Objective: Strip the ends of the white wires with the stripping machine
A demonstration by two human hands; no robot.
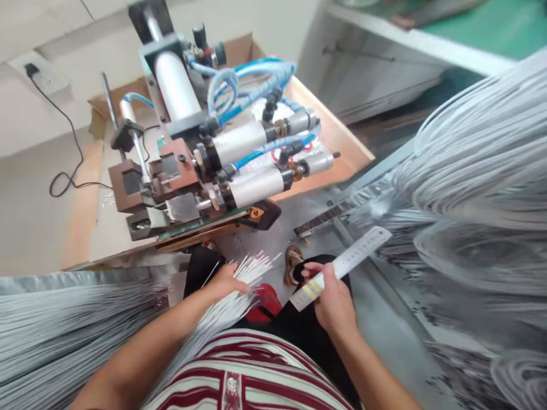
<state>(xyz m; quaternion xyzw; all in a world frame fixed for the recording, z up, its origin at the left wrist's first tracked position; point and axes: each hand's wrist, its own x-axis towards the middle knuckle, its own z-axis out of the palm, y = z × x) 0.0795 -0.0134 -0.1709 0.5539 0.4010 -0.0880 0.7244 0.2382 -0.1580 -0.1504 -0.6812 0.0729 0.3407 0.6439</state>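
From where I stand, the left hand (pixel 226 282) is closed around a bundle of thin white wires (pixel 260 265), its thumb laid across them. Loose tips fan out past the fingers, towards the right hand, and the other part trails back beneath the forearm, along the striped shirt (pixel 256 370).

The right hand (pixel 337 299) pinches a metal ruler (pixel 361 253) near its lower end, close to a yellow patch. The ruler slants up and away to the right of that hand; its near end points towards the wires but stays apart from them. Between the 2 hands, a bit lower, sits something red (pixel 267 302), partly hidden.

Ahead of the left hand, on a desk (pixel 105 242), stands a machine (pixel 183 154) with 2 silver cylinders lying side by side and blue tubes (pixel 256 71) looping above. Left of the left hand hangs a thick spread of grey wires (pixel 64 330). Well to the right of the right hand, big looped hanks (pixel 478 142) bulge outward.
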